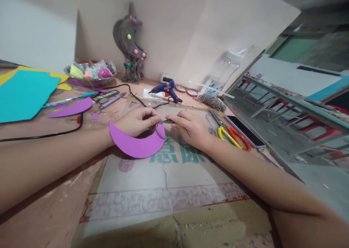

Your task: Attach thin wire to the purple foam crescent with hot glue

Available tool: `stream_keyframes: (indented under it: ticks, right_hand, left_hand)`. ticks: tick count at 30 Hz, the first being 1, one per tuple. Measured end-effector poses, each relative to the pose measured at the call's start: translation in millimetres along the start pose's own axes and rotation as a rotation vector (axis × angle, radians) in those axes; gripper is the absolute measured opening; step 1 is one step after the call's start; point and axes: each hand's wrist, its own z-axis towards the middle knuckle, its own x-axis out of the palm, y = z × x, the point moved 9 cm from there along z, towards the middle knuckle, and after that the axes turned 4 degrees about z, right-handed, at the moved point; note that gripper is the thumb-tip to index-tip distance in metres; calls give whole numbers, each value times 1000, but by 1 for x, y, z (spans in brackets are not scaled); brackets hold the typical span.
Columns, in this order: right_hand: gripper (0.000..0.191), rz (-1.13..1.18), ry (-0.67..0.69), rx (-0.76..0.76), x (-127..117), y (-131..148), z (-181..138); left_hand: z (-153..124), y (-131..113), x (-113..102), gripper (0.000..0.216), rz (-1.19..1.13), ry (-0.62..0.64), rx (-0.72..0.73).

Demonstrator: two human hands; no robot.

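My left hand [137, 121] is closed in a pinch on the upper edge of a purple foam crescent [136, 145] that lies on a flattened cardboard sheet [169, 193]. A thin grey string loop [160, 131] hangs at the crescent's right tip, between both hands. My right hand [191, 126] is closed too, its fingers pinching a small dark piece at the string's end; I cannot make out what it is. The two hands nearly touch above the crescent's tip.
A blue glue gun [167, 89] with its black cord rests behind the hands. Scissors with yellow and red handles [233, 137] and a phone [245, 131] lie right. A second purple crescent [72, 109], pens, teal foam sheet [23, 95], a bowl of pompoms [91, 74] and a grey moon ornament [129, 40] stand left and behind.
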Motion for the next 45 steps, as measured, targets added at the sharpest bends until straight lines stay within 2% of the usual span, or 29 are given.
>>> stream_keyframes:
  ticks: [16,30,41,45]
  right_hand:
    - [27,-86,-2,-42,-1,7,2]
    - [28,-8,34,-26,4,4,0]
    - [26,-21,30,-26,3,4,1]
    - [28,-4,32,-10,3,4,1]
  left_hand:
    - [1,2,0,17,23,-1,-9]
    - [-1,0,0,16,67,16,-48]
    - [0,-3,0,19,70,17,30]
    - [1,-1,-1,20,60,1,4]
